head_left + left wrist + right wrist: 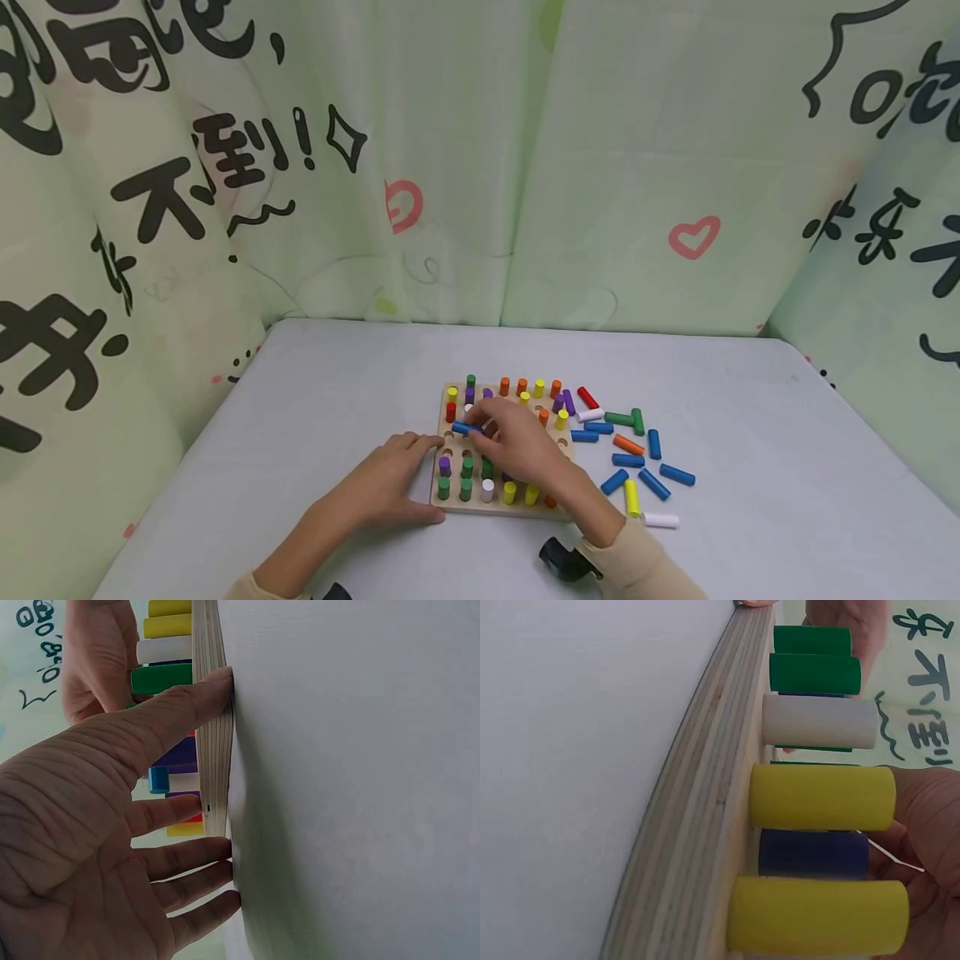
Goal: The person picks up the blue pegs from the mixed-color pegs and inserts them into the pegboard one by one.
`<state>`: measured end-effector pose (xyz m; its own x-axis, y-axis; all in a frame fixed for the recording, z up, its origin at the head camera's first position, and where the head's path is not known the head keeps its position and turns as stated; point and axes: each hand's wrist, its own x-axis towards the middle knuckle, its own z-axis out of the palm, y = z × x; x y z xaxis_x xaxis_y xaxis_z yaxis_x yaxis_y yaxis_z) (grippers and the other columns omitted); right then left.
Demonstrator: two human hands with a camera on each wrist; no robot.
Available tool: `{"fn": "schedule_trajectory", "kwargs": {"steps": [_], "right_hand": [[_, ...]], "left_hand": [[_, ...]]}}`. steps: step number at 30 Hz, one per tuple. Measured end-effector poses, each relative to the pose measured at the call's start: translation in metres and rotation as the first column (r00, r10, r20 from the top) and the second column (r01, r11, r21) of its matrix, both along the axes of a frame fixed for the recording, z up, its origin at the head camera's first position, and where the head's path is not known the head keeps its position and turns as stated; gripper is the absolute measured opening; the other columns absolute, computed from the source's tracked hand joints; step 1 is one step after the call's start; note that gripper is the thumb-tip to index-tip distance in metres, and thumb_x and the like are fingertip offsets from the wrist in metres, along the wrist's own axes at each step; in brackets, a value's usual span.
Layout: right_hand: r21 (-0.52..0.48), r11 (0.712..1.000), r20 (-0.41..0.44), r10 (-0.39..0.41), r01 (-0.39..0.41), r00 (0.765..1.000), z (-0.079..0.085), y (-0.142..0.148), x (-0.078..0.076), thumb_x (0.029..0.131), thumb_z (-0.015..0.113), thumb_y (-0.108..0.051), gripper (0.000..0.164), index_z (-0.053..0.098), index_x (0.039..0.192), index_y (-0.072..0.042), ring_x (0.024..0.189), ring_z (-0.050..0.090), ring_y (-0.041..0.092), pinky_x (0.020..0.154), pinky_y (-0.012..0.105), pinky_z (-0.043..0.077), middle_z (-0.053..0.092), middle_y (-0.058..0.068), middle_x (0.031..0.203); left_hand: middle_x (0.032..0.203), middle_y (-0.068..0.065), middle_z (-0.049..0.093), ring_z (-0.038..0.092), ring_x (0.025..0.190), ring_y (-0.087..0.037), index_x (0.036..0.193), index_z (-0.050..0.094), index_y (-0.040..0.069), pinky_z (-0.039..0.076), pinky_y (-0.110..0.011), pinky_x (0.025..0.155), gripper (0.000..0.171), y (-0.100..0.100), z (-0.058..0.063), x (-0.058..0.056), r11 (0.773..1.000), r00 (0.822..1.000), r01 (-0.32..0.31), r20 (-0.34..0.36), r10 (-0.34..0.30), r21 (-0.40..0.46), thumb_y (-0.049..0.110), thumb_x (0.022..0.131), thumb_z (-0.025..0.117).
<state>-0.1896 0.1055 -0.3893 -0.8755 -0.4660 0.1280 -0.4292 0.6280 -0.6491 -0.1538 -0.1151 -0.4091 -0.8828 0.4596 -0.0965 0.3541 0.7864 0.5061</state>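
A wooden pegboard [498,511] lies on the table, with upright pegs in green, purple, yellow, orange, red and white. Over its middle, my right hand [519,437] pinches a blue peg [463,427] between thumb and fingers, tilted nearly flat above the holes. My left hand [396,471] rests at the board's left side. In the left wrist view its thumb [180,709] lies along the layered board edge [215,757], its fingers stretched out near that edge. Two yellow pegs [821,796] and a white peg [821,721] stand close to the right wrist camera.
Loose pegs lie right of the board: several blue ones [677,475], green ones [637,421], an orange one [628,445], a yellow one [632,498] and a white one [661,521]. A printed curtain [585,167] surrounds the white table [360,367].
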Motion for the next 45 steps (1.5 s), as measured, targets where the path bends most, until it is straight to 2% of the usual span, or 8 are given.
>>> {"fn": "schedule_trajectory", "kwargs": {"steps": [6, 12, 18, 28, 45], "right_hand": [[-0.002, 1.0, 0.036, 0.016, -0.016, 0.999, -0.003, -0.006, -0.005, 0.095, 0.071, -0.008, 0.012, 0.071, 0.107, -0.007, 0.081, 0.061, 0.012, 0.072, 0.022, 0.057, 0.067, 0.001, 0.096], [0.012, 1.0, 0.01, 0.013, -0.013, 1.0, -0.005, -0.01, -0.007, 0.095, 0.07, -0.007, 0.011, 0.071, 0.106, -0.006, 0.082, 0.061, 0.013, 0.075, 0.024, 0.058, 0.068, 0.001, 0.095], [-0.019, 1.0, 0.009, -0.009, 0.009, 1.0, -0.005, -0.012, -0.008, 0.095, 0.071, -0.009, 0.012, 0.07, 0.106, -0.006, 0.083, 0.063, 0.013, 0.075, 0.024, 0.059, 0.069, 0.001, 0.097], [-0.117, 0.993, -0.028, -0.028, 0.025, 0.999, -0.003, -0.021, -0.005, 0.094, 0.072, -0.006, 0.019, 0.068, 0.113, -0.003, 0.089, 0.068, 0.017, 0.073, 0.021, 0.058, 0.07, 0.006, 0.104], [-0.136, 0.99, -0.034, -0.035, 0.03, 0.999, 0.001, -0.017, 0.007, 0.096, 0.071, -0.009, 0.021, 0.068, 0.115, -0.005, 0.091, 0.068, 0.016, 0.074, 0.018, 0.055, 0.071, 0.006, 0.108]], "left_hand": [[0.138, -0.014, 0.058, 0.053, 0.128, -0.034, 0.144, 0.051, 0.011, 0.047, -0.055, 0.108, 0.09, -0.002, 0.0, 0.0, 1.0, 1.0, 0.004, -0.007, -0.004, 0.007, 0.048, 0.073, 0.091], [0.137, -0.014, 0.058, 0.053, 0.128, -0.034, 0.144, 0.052, 0.011, 0.047, -0.055, 0.107, 0.089, -0.003, -0.001, 0.0, 1.0, 1.0, 0.013, -0.014, -0.013, 0.017, 0.048, 0.073, 0.091], [0.138, -0.014, 0.058, 0.053, 0.128, -0.034, 0.143, 0.053, 0.011, 0.047, -0.055, 0.108, 0.088, -0.003, 0.0, 0.0, 1.0, 1.0, 0.011, -0.015, -0.011, 0.009, 0.048, 0.073, 0.091], [0.138, -0.013, 0.058, 0.053, 0.128, -0.034, 0.143, 0.053, 0.011, 0.047, -0.054, 0.107, 0.088, -0.003, 0.0, 0.001, 1.0, 1.0, 0.013, -0.023, -0.012, 0.006, 0.048, 0.073, 0.091], [0.139, -0.015, 0.057, 0.052, 0.13, -0.035, 0.144, 0.052, 0.012, 0.046, -0.056, 0.108, 0.088, -0.002, 0.001, 0.001, 1.0, 1.0, 0.003, -0.012, -0.003, 0.007, 0.048, 0.073, 0.09]]}}
